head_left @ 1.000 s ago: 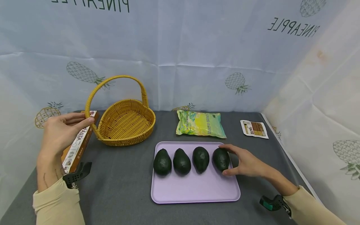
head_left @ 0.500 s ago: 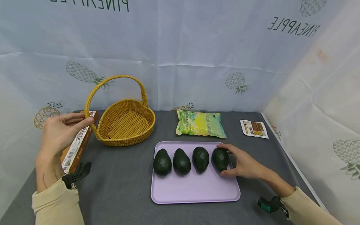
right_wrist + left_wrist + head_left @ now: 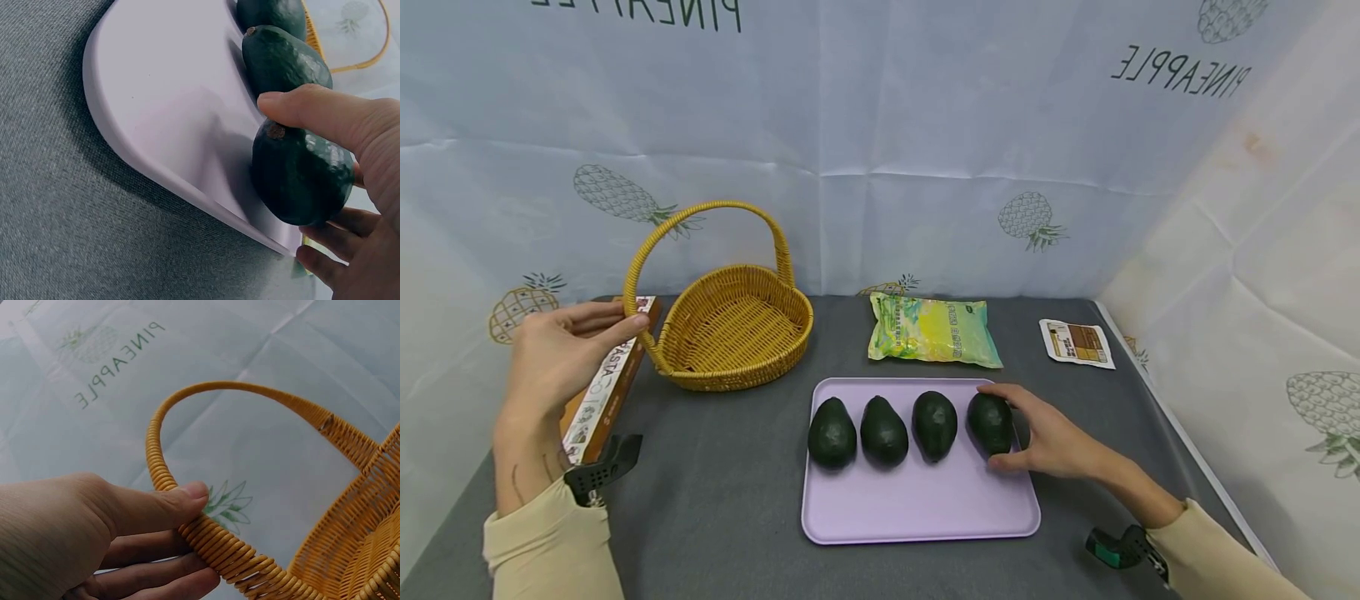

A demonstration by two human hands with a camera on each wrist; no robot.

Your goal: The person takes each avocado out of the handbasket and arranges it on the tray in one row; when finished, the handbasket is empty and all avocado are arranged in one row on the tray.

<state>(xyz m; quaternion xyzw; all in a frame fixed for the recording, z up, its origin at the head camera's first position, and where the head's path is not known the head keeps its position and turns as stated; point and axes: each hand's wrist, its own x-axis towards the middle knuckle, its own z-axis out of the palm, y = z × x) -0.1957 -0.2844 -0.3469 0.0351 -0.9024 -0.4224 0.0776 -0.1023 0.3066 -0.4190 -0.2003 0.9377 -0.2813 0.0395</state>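
Between thumb and fingers, my left hand pinches the left side of the handle of a yellow woven basket. Nothing lies inside that basket. At the right end of a lilac tray, my right hand grips a dark green avocado, its thumb at the near end and fingers round the far end. In the right wrist view this avocado sits at the tray's edge. Three more avocados stand in a row to its left, the leftmost by the tray's left rim.
Behind the tray lies a green and yellow packet. A small brown and white sachet is at the back right. Under the left forearm side, a pasta box lies beside the basket. A pineapple-print curtain hangs behind the table.
My right hand has shifted slightly left and closer round the rightmost avocado. The left hand and basket keep their place, apart from a slight shift of the view.
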